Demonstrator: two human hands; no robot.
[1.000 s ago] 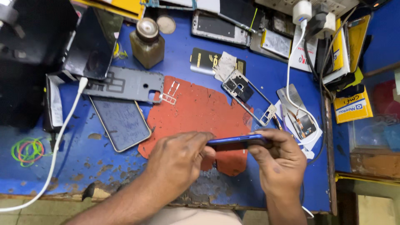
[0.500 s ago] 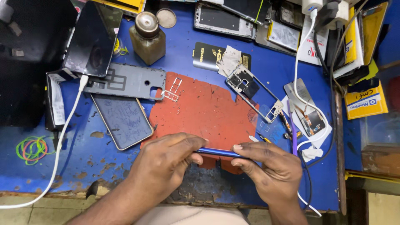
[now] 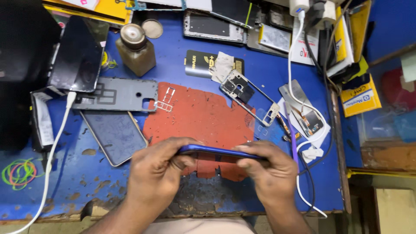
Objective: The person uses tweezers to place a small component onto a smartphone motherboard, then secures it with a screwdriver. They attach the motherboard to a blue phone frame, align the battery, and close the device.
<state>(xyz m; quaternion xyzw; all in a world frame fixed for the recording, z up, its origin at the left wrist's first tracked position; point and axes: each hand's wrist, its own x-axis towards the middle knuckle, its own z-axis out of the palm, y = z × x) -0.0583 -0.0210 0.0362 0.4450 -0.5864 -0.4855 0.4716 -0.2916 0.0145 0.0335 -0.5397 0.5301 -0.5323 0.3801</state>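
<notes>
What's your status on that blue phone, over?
Left hand and right hand both grip the blue phone edge-on above the red mat. Nothing obstructing.

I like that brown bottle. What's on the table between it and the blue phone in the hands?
In the head view, a grey back cover, a SIM tray and the red mat.

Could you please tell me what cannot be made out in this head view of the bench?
- Slim blue phone: seen edge-on, so its faces are hidden; both ends are covered by the left hand and right hand.
- Torn red rubber mat: near edge hidden behind the hands.
- White cable: lower end cut off by the bottom edge.
</notes>
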